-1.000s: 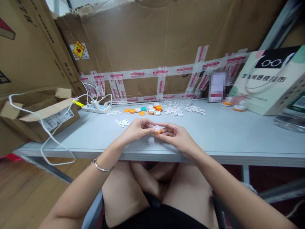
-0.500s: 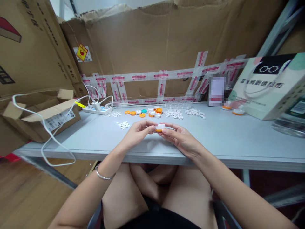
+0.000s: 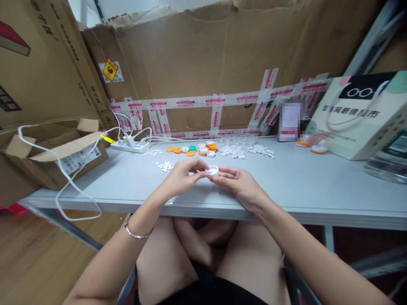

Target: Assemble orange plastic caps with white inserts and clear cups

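Note:
A small round case (image 3: 213, 170), white on top with orange beneath, is held just above the table near its front edge. Its white rim and hollow top face up toward me. My right hand (image 3: 243, 186) grips the right side between thumb and fingers. At the left side, the thumb and fingertips of my left hand (image 3: 186, 176) are closed on the rim; whether they also pinch a tiny part, I cannot make out. Just beyond lie orange, white and teal round caps (image 3: 192, 148). Small white discs (image 3: 165, 166) are scattered left of the case.
Piles of white plastic pieces (image 3: 232, 151) and clear parts (image 3: 238, 140) lie farther back. A power strip (image 3: 130, 146) and an open carton (image 3: 66, 159) are at left. A phone (image 3: 288, 120), paper bag (image 3: 352, 114) and bottle (image 3: 391, 152) stand at right.
The round case has tipped so its hollow white top shows more. My left fingers have shifted up onto its rim; my right hand still holds the other side.

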{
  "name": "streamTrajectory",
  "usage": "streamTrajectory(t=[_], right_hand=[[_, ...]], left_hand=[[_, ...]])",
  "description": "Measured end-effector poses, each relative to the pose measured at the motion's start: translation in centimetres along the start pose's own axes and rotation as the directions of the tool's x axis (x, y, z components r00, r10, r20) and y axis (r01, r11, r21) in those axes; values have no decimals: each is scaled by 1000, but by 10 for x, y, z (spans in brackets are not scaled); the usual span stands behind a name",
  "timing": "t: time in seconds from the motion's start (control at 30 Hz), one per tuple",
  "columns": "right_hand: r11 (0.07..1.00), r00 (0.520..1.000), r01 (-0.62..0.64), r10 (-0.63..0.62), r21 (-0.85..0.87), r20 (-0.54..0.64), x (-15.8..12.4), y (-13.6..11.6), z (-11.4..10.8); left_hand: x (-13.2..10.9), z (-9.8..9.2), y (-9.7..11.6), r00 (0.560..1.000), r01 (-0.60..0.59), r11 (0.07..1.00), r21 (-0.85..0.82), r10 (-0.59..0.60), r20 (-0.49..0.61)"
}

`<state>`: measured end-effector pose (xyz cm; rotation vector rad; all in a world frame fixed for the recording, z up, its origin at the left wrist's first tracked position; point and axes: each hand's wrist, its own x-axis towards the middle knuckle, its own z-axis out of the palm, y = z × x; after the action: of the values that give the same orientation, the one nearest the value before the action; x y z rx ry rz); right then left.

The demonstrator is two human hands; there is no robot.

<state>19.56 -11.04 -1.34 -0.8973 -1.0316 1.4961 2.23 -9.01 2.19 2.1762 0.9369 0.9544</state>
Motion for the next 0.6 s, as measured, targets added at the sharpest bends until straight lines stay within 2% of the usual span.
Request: streamTrajectory(t=[0.1,0.17,0.43,0.6], right_hand=[[998,999,21,-23,-55,-45,-1,0,1],[995,997,47,-53,-93,-64,-2,1,2],[979,994,88,-97,-187,-43,-4,4,2],[967,991,97,-115,-235,-65,-4,4,2]], left_hand=[[0,-4,5,999,-4,1000,-6,4,43],[2,-6,7,997,-37,998,49,33,72],[12,-16,5,954,-232,954,188,186,233],[13,-18,2,939,-259,943,207,196,284]])
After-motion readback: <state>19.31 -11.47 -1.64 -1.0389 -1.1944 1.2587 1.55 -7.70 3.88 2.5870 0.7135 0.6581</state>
